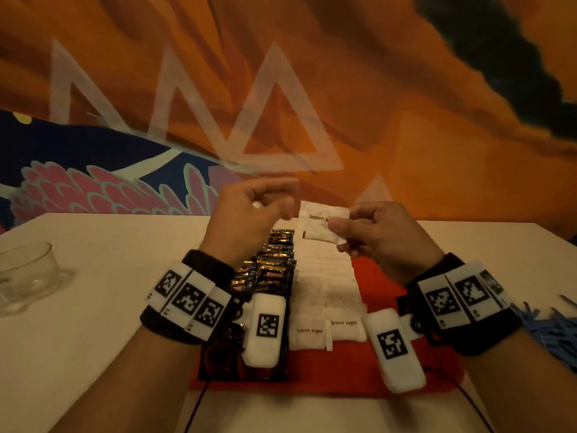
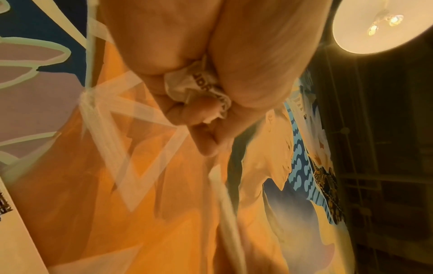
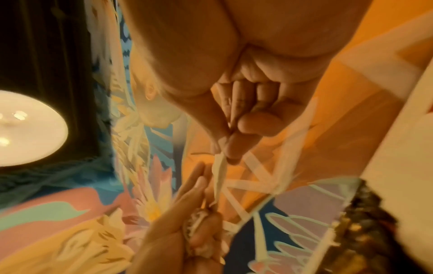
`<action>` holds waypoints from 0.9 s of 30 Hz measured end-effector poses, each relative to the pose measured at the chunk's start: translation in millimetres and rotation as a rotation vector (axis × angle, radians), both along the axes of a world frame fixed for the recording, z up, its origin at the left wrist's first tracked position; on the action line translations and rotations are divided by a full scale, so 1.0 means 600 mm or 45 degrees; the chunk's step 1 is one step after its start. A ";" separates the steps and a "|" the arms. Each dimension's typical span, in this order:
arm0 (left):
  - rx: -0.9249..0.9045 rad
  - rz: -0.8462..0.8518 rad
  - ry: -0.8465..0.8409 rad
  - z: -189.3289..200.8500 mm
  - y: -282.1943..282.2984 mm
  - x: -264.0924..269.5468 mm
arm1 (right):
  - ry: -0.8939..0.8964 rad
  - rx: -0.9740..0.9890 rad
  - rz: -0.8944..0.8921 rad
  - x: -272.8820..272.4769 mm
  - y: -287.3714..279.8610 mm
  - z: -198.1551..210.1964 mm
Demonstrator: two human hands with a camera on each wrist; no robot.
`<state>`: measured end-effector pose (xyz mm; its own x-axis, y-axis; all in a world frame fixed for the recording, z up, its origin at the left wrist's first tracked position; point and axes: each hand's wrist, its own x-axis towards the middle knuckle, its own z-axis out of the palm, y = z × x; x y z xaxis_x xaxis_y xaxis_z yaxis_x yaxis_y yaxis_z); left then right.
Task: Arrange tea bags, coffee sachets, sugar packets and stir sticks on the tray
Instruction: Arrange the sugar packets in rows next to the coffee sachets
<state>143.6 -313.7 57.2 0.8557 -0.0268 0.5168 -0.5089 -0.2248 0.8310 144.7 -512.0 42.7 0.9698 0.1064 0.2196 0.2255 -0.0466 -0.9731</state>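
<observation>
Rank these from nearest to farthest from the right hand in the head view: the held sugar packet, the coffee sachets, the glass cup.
1. Held sugar packet: pinched in the right hand itself, above the tray.
2. Coffee sachets: dark row on the tray, left of that hand.
3. Glass cup: far left on the table.

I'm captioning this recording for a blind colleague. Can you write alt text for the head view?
Above a red tray, the right hand pinches a white brown sugar packet, with the left hand raised beside it. On the tray lie a row of dark coffee sachets and a row of white sugar packets.
</observation>
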 end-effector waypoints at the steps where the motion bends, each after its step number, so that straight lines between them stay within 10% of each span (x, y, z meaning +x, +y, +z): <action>1: -0.030 0.027 0.021 0.000 0.002 0.002 | 0.062 -0.059 0.014 -0.003 -0.007 -0.002; 8: -0.201 0.003 0.143 0.004 0.001 0.001 | 0.450 -0.886 0.114 -0.023 -0.033 -0.057; 15: -0.223 -0.014 0.138 0.009 0.007 -0.003 | 0.583 -1.180 0.130 -0.033 -0.021 -0.075; 22: -0.226 -0.012 0.127 0.012 0.010 -0.004 | 0.430 -1.772 0.054 -0.035 -0.012 -0.082; 27: -0.239 -0.021 0.126 0.012 0.013 0.001 | 0.151 -1.639 -0.003 -0.043 -0.009 -0.074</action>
